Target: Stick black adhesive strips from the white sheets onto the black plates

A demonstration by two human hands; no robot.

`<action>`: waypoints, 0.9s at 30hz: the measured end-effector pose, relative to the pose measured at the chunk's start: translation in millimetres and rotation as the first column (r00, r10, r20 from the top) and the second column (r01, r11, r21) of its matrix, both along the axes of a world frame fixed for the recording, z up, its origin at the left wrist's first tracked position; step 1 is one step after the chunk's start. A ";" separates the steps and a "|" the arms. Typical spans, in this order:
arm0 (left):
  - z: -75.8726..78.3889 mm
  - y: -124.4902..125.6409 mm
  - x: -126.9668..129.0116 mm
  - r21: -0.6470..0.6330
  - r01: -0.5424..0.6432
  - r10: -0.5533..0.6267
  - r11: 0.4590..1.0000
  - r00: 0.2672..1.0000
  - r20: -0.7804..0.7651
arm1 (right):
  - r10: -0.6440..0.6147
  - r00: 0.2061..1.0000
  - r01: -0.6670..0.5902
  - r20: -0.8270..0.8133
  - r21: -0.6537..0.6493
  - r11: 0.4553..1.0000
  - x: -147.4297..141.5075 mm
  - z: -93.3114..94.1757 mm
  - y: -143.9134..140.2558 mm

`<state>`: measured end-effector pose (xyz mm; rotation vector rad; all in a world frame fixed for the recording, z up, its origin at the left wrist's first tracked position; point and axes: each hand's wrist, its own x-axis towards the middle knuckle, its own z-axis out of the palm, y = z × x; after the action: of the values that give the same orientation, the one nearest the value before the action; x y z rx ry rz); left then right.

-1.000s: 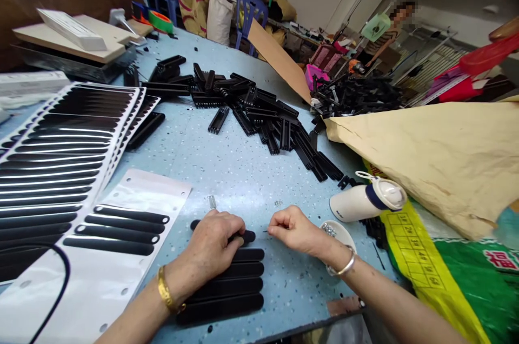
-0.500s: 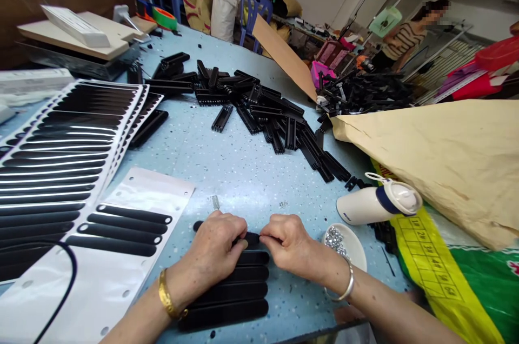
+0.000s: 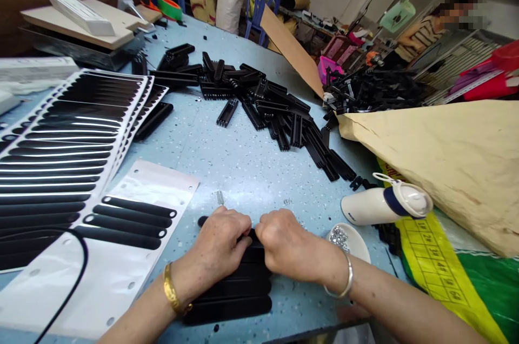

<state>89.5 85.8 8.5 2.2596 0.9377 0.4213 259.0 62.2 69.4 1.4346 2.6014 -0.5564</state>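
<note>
A row of flat black plastic strips (image 3: 231,301) lies on the blue speckled table (image 3: 243,171) at the near edge. My left hand (image 3: 221,244) rests curled on the top strip of that row. My right hand (image 3: 284,246) is curled right beside it, knuckles touching, with its fingertips on the same strip's right end. Anything pinched in the right fingers is hidden. A small white dish of tiny silver screws (image 3: 344,238) sits just right of my right wrist.
White backing sheets with black strip stickers (image 3: 121,219) lie at the left. A heap of black ribbed plastic parts (image 3: 263,106) fills the table's middle. A white bottle (image 3: 385,206) lies on its side at right, near brown paper (image 3: 446,154). A person stands far back right.
My right hand has moved left from the open table until it meets my left hand on the top strip. The left hand has stayed on the strips.
</note>
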 end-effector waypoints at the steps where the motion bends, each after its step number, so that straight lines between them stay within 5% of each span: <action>1: 0.8 0.2 0.0 0.002 -0.002 0.002 1.000 1.000 0.000 | -0.074 0.997 0.068 -0.037 -0.128 0.989 2.1 0.1 9.8; 4: 2.2 0.5 -0.2 0.013 -0.006 0.006 1.000 1.000 -0.002 | -0.294 0.946 0.198 -0.136 -0.479 0.856 12.7 -6.1 35.6; 6: 2.0 0.4 -0.1 0.015 -0.007 0.007 1.000 1.000 -0.002 | -0.342 0.925 0.194 -0.163 -0.572 0.797 19.3 -12.9 45.2; 13: 2.0 0.3 0.5 0.003 -0.008 0.008 1.000 1.000 -0.009 | -0.357 0.908 0.164 -0.221 -0.596 0.786 26.0 -23.4 45.6; 17: 3.7 0.1 0.1 0.003 -0.006 0.006 1.000 1.000 -0.004 | -0.355 0.908 0.191 -0.221 -0.536 0.822 26.2 -16.2 37.2; 20: 3.1 0.2 0.4 0.004 -0.003 0.003 1.000 1.000 0.007 | -0.254 0.953 0.190 -0.166 -0.326 0.926 19.4 -6.9 21.6; 24: 1.4 -0.3 1.2 -0.003 -0.011 0.011 1.000 1.000 0.016 | 0.049 0.998 -0.051 0.045 0.031 0.998 3.0 1.0 -1.9; 27: 1.4 -0.7 1.3 -0.005 -0.010 0.010 1.000 1.000 0.018 | 0.133 0.988 -0.136 0.075 0.041 0.990 -3.4 1.9 -3.0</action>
<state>90.8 85.1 10.0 2.2441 0.9404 0.4427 255.6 59.2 71.2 1.2540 2.6447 -0.4231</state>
